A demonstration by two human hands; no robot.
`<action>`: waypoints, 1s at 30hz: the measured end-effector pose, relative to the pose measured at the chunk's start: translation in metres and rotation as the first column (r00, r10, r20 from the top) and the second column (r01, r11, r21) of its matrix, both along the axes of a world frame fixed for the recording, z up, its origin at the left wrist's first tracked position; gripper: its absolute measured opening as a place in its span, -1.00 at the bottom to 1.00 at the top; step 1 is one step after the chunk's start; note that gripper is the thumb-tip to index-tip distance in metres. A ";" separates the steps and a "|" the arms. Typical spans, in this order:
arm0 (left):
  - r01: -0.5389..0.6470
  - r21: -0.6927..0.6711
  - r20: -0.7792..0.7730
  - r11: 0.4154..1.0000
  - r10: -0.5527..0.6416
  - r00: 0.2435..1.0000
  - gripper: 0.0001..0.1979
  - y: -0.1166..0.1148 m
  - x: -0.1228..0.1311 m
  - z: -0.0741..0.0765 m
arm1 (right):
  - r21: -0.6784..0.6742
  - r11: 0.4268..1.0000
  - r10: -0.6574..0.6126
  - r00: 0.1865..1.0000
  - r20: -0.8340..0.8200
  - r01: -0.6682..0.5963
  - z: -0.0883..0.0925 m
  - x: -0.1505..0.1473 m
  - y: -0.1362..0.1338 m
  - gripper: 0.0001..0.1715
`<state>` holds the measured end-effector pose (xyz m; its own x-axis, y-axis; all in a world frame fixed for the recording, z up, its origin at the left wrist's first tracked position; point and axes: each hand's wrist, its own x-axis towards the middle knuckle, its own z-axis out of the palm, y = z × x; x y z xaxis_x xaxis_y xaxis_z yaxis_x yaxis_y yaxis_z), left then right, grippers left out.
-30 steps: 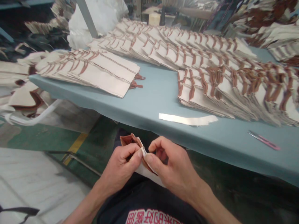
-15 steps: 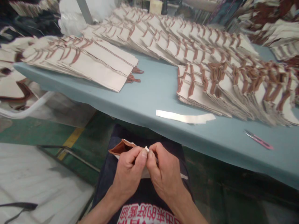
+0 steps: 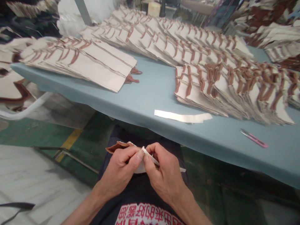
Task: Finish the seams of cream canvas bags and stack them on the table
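Observation:
Over my lap I hold a cream fabric bag (image 3: 140,169) with a brown edge or lining showing at its left end. My left hand (image 3: 123,167) is closed on its edge, thumb and forefinger pinching the cloth. Close beside it, my right hand (image 3: 166,175) pinches the same edge, and a cream end of the bag sticks out past its right side. A small white corner of cloth stands up between the two thumbs. Most of the bag is hidden behind my hands.
A blue-covered table (image 3: 150,97) spans the view ahead, with a white strip (image 3: 182,117) and pink-handled thread snips (image 3: 255,138) near its front edge. Cream bags with brown trim lie in overlapping rows (image 3: 100,67) at left and a stack (image 3: 199,90) at right. A white-rimmed bin (image 3: 30,109) stands left.
Both hands have shifted slightly left with the bag. My thumbs are a little farther apart, and more of the cream edge shows by my right fingers. The view has turned slightly.

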<state>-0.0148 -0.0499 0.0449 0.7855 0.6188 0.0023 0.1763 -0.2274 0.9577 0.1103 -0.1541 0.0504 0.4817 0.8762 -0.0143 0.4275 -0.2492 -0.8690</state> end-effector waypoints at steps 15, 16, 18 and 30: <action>0.039 -0.106 0.003 0.994 -0.039 0.999 -0.57 0.004 0.001 0.007 | -0.080 0.997 -0.022 0.999 -0.048 0.018 0.011 -0.004 0.000 -0.74; 0.037 -0.113 0.006 0.993 -0.036 0.999 -0.57 0.003 0.001 0.007 | -0.084 0.996 -0.030 0.998 -0.060 0.025 0.011 -0.004 0.000 -0.74; 0.049 -0.137 0.007 0.989 -0.049 0.999 -0.56 0.004 0.000 0.005 | -0.085 0.996 -0.029 0.996 -0.082 0.022 0.010 -0.003 0.000 -0.76; 0.205 -0.196 0.004 0.959 -0.208 0.978 -0.55 0.033 -0.006 0.012 | -0.088 0.983 0.108 0.891 -0.440 -0.163 0.010 0.013 0.006 -0.72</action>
